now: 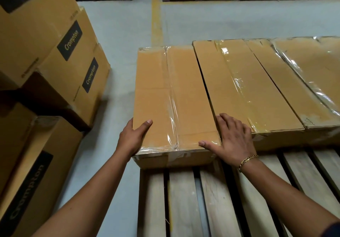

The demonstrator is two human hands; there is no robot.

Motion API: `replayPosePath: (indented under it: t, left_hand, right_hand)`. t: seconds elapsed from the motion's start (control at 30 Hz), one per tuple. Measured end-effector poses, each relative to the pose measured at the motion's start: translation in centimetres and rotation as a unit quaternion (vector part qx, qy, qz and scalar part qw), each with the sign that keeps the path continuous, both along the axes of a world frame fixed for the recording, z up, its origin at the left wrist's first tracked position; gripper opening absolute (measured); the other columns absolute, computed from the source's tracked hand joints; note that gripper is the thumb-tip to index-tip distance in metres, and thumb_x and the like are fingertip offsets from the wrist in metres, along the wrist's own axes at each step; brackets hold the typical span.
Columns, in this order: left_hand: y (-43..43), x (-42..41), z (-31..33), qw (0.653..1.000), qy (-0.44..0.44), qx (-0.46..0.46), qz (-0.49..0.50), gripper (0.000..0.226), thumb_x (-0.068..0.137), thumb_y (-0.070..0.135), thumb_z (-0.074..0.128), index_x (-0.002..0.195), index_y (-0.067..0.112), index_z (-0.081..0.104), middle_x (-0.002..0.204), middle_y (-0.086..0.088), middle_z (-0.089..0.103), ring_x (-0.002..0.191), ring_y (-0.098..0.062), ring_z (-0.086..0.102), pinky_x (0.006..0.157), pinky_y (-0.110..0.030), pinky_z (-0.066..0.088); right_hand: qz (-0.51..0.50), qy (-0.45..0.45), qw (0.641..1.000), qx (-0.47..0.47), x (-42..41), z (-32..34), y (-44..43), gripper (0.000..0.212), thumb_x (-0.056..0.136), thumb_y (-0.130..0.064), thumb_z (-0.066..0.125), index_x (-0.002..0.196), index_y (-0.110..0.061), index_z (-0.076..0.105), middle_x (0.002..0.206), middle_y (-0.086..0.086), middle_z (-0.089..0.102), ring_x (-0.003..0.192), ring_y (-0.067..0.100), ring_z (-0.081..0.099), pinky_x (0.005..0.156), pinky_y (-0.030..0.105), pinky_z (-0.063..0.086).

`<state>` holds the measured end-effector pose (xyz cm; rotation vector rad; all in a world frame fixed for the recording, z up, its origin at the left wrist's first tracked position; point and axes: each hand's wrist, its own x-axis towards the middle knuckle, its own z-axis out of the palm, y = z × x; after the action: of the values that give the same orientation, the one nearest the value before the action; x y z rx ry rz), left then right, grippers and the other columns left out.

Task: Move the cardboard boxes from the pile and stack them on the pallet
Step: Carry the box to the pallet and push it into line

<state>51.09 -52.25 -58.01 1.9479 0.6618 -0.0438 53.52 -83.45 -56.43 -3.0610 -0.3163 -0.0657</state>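
**A:** Squaring it up is the step in hand, I'd say. The taped carton (165, 98) already lies on the wooden pallet (184, 200), at the left end of the row. Its long side is just beside the neighbouring carton (248, 89), with a thin dark gap between them.

**B:** And the hands?

**A:** The left hand (135, 137) holds the left long edge near the front corner. Its thumb is laid over the top and its fingers go down the side wall, out of sight. The right hand (232, 139) lies flat and spread. Its thumb is on the near right corner and its fingers reach across the gap onto the neighbour, so it pinches nothing.

**B:** So how would you finish it?

**A:** Push sideways with the left palm and let the right hand only guide. Lift those fingers clear before the gap closes. The near end seems to sit slightly forward of the neighbour's, so a nudge away from the body would bring the two ends level.

**B:** What is the carton like?

**A:** It's long, flat, plain brown corrugated board. Clear glossy tape (173, 108) runs wrinkled down the centre seam and folds over the near end. Faint creases cross the top, which carries no print, unlike the Crompton boxes (64, 62) piled on the left.
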Motion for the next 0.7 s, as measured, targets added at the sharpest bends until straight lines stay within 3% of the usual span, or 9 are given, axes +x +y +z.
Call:
replayPosePath:
  t: [0.1,0.2,0.33,0.5,0.7]
  left_hand:
    - [-0.8,-0.6,0.4,0.994,0.041,0.100,0.005,0.076,0.088,0.077,0.049,0.141,0.022,0.051,0.136,-0.006,0.062,0.119,-0.035,0.058,0.092,-0.042,0.046]
    - [-1.1,-1.1,0.3,0.991,0.035,0.130,0.010,0.076,0.090,0.077,0.043,0.143,0.023,0.049,0.138,-0.007,0.061,0.121,-0.036,0.057,0.094,-0.045,0.047]
    - [-0.6,-1.5,-0.3,0.992,0.006,0.122,0.011,0.068,0.093,0.074,0.043,0.139,0.025,0.055,0.133,-0.004,0.065,0.117,-0.034,0.059,0.095,-0.047,0.049]
    - [-0.4,-0.5,-0.2,0.992,-0.001,0.122,0.012,0.063,0.095,0.070,0.043,0.137,0.026,0.057,0.132,-0.004,0.065,0.117,-0.033,0.059,0.094,-0.046,0.048]
    - [0.5,2.3,-0.5,0.992,0.002,0.129,0.012,0.069,0.093,0.073,0.042,0.140,0.024,0.054,0.136,-0.005,0.063,0.119,-0.035,0.059,0.096,-0.048,0.050]
  right_hand:
    - [-0.013,0.013,1.000,-0.003,-0.3,-0.2,-0.1,0.121,0.066,-0.101,0.004,0.158,-0.022,0.013,0.166,0.001,0.009,0.151,0.022,0.011,0.117,0.048,0.015]
    - [-0.022,0.002,1.000,-0.012,-0.6,-0.4,0.0,0.125,0.064,-0.102,0.005,0.160,-0.022,-0.001,0.168,0.000,-0.006,0.154,0.024,-0.001,0.120,0.053,0.008]
    - [-0.022,-0.012,1.000,-0.018,-0.9,-0.7,0.0,0.125,0.065,-0.103,0.008,0.161,-0.023,0.002,0.169,0.001,-0.002,0.154,0.026,0.003,0.120,0.056,0.011]
    - [-0.028,-0.016,0.999,-0.037,0.0,-0.4,0.4,0.122,0.067,-0.102,0.010,0.159,-0.022,0.014,0.166,0.003,0.018,0.151,0.027,0.019,0.116,0.056,0.016]
    - [-0.050,0.008,0.997,-0.053,2.0,0.2,1.4,0.122,0.068,-0.101,0.000,0.158,-0.021,0.017,0.166,-0.001,0.018,0.152,0.021,0.016,0.118,0.054,0.015]
